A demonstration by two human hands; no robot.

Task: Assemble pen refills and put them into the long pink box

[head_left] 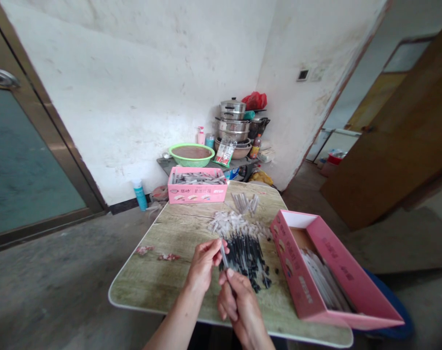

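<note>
Between my two hands is a slim translucent tube (224, 256), slanting above the near part of the table. The fingertips of my left hand (203, 262) pinch its upper end. Lower down, my right hand (239, 297) is closed around the other end, which the fingers partly hide. Just beyond lies a heap of thin black sticks (247, 255) with dark tips, too small to name exactly. Behind that heap, small whitish translucent pieces (226, 222) are spread out. A small group of clear tubes (247, 201) lies farther back.
A pink box (197, 194) full of tubes stands at the table's (159, 287) far left corner. Another pink box (290, 267), holding long pale tubes (325, 282), sits at the right edge. Beyond are a green basin (192, 160) and stacked steamer pots (233, 127).
</note>
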